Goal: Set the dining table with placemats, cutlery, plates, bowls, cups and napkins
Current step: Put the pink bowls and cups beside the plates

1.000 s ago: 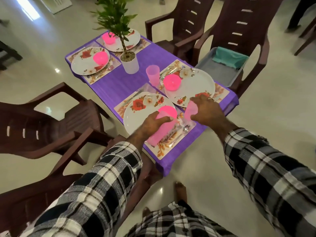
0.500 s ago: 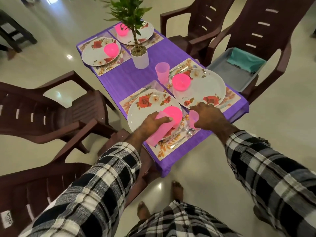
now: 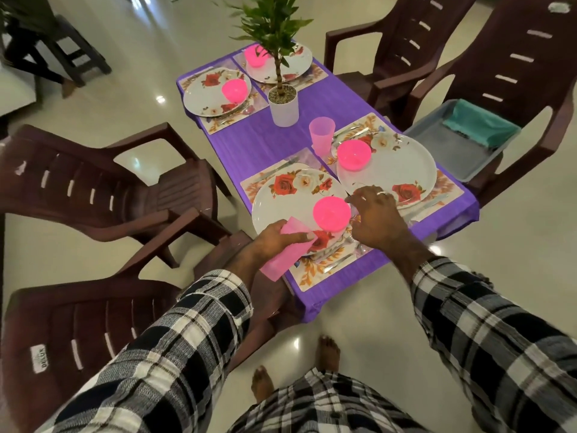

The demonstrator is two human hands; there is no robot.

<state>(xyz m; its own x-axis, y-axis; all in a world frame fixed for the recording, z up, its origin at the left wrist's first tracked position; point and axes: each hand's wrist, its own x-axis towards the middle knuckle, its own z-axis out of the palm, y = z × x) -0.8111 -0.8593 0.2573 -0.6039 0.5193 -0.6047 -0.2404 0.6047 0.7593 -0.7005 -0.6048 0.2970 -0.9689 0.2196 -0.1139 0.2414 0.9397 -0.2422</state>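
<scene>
A purple-clothed table (image 3: 249, 142) holds several floral placemats, each with a white rose plate and a pink bowl. My left hand (image 3: 274, 240) grips a tilted stack of pink cups (image 3: 282, 257) over the near plate's (image 3: 281, 210) front edge. My right hand (image 3: 374, 217) curls downward between the two near plates, just right of the near bowl (image 3: 331, 213). It covers a pink cup, which is almost hidden. Another pink cup (image 3: 321, 134) stands by the right plate (image 3: 399, 164). Cutlery (image 3: 337, 264) lies on the near placemat.
A potted plant (image 3: 283, 107) stands mid-table. Brown plastic chairs surround the table; one on the right (image 3: 515, 57) carries a grey tray (image 3: 443, 145) with a teal cloth (image 3: 480, 126). Two chairs (image 3: 93, 189) stand at my left. My bare feet are on the glossy floor.
My right hand has moved left with its cup, lowering into the gap beside the near bowl. My left hand with the cup stack has drawn back slightly toward the table edge.
</scene>
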